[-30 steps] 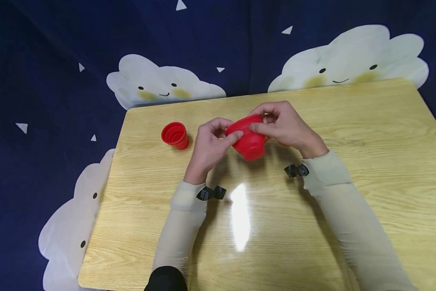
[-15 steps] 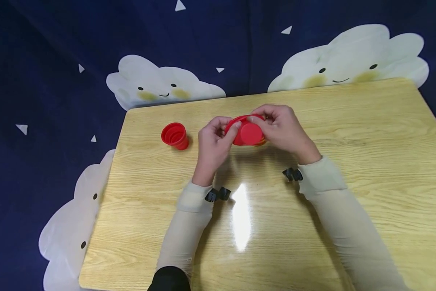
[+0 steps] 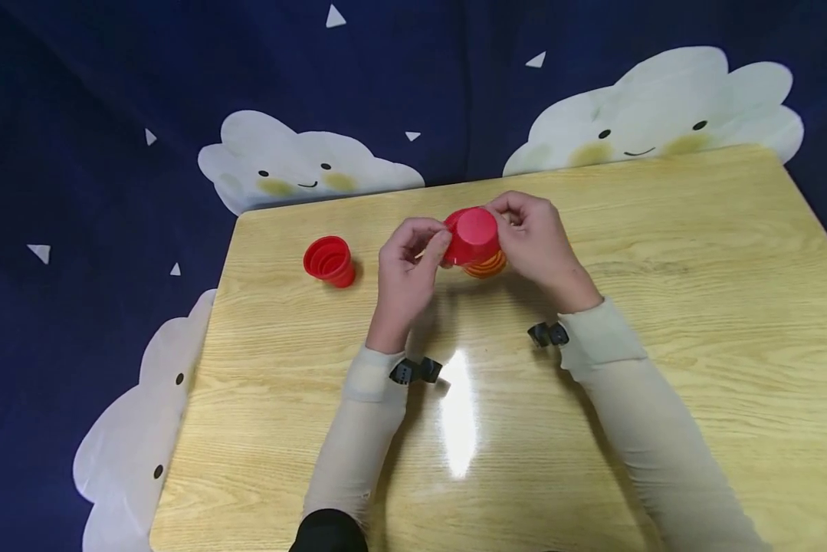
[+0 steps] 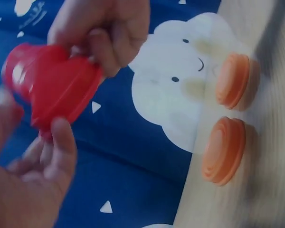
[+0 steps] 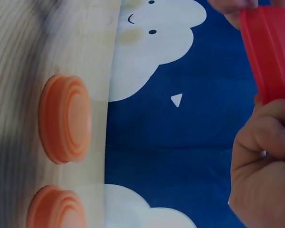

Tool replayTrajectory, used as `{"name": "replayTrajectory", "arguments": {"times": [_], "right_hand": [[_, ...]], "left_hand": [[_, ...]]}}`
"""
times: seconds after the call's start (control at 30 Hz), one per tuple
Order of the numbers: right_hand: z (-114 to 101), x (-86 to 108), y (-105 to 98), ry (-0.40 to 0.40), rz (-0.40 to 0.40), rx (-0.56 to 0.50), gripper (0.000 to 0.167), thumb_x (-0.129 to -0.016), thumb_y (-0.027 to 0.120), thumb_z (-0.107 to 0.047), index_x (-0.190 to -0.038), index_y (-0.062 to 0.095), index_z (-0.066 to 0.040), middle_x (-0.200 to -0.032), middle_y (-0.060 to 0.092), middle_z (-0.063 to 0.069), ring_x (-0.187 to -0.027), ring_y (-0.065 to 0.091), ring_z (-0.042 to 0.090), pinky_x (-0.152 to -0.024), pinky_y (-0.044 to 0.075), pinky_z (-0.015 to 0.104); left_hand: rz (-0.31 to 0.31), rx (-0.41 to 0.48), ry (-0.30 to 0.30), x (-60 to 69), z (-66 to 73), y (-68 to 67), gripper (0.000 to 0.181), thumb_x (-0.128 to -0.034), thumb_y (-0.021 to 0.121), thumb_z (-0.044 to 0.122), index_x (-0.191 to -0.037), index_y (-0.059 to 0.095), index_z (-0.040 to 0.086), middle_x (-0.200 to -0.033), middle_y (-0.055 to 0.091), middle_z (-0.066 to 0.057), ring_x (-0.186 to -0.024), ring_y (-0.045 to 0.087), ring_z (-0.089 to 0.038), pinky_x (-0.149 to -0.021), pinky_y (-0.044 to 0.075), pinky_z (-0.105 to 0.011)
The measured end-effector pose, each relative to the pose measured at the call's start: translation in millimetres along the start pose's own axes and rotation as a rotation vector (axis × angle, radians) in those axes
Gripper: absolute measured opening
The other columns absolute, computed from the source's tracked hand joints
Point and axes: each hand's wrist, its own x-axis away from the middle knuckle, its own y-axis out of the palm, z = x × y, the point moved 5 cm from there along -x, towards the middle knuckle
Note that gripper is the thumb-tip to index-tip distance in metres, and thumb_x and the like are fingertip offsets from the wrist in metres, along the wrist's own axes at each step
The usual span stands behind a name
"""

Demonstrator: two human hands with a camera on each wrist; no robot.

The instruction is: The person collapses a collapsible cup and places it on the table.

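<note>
Both hands hold a red collapsible cup (image 3: 474,238) above the far half of the table, its round base turned up toward the head camera. The left hand (image 3: 408,272) pinches its rim on the left side, with the thumb in front. On the opposite side the right hand (image 3: 539,244) grips the rim; some of its fingertips are hidden. In the left wrist view, the wall of this red cup (image 4: 52,83) looks bent or partly folded. An orange collapsed cup (image 3: 490,266) shows just below it in the head view.
A second red cup (image 3: 330,261) stands expanded on the wooden table (image 3: 268,368), left of the hands. Two flattened orange cups, one (image 5: 66,118) beside another (image 5: 57,209), lie near the table's far edge. A dark blue cloud-patterned curtain (image 3: 358,61) hangs behind.
The held red cup has been tipped so its base swings from facing down and forward to facing up. Both hands rose slightly away from me, and an orange cup below came into sight.
</note>
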Motion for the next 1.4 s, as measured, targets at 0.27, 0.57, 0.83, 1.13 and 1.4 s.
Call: {"name": "replayTrajectory", "arguments": {"times": [0.27,0.57,0.83,1.13,1.4], "right_hand": [[10.2,1.6,-0.4,0.172,0.064,-0.199,0.021,-0.100,0.056,-0.009,-0.093,0.067,0.007,-0.058,0.053,0.004,-0.041,0.038,0.012,-0.038,0.032,0.020],[5.0,-4.0,3.9,0.217,0.058,-0.358,0.013,-0.098,0.060,-0.010,-0.102,0.064,0.002,-0.058,0.053,0.007,-0.038,0.035,0.013,-0.036,0.029,0.021],[7.1,-0.1,5.0,0.152,0.060,-0.324,0.013,-0.098,0.060,-0.007,-0.111,0.062,-0.007,-0.065,0.058,0.009,-0.045,0.037,0.015,-0.041,0.033,0.022],[5.8,6.5,8.4,0.071,0.007,-0.482,0.011,-0.095,0.069,-0.005,-0.107,0.070,-0.004,-0.079,0.061,0.010,-0.053,0.043,0.015,-0.042,0.038,0.018],[6.1,9.9,6.7,-0.072,-0.022,-0.754,0.011,-0.087,0.061,0.016,-0.089,0.066,0.006,-0.079,0.062,0.011,-0.049,0.047,0.018,-0.045,0.039,0.022]], "left_hand": [[0.025,0.056,0.129,8.2,1.4,7.1,0.026,-0.0746,0.083,-0.011,-0.098,0.072,-0.006,-0.127,0.067,-0.013,-0.105,0.064,-0.028,-0.072,0.054,-0.031],[0.125,0.047,0.180,5.0,19.5,10.3,0.014,-0.0790,0.074,-0.019,-0.087,0.065,-0.014,-0.122,0.064,-0.030,-0.115,0.062,-0.035,-0.066,0.044,-0.025],[0.140,-0.042,0.071,4.4,13.6,11.4,0.009,-0.0828,0.077,-0.010,-0.086,0.069,-0.014,-0.119,0.067,-0.026,-0.106,0.067,-0.030,-0.065,0.048,-0.026],[0.194,-0.066,0.026,1.9,-8.4,4.3,0.014,-0.0823,0.079,-0.006,-0.073,0.068,-0.007,-0.111,0.072,-0.016,-0.081,0.068,-0.020,-0.063,0.054,-0.025],[0.267,-0.093,-0.023,-5.0,-6.8,2.5,0.012,-0.0853,0.079,0.002,-0.077,0.070,-0.001,-0.090,0.073,-0.005,-0.068,0.061,-0.020,-0.060,0.053,-0.027]]}}
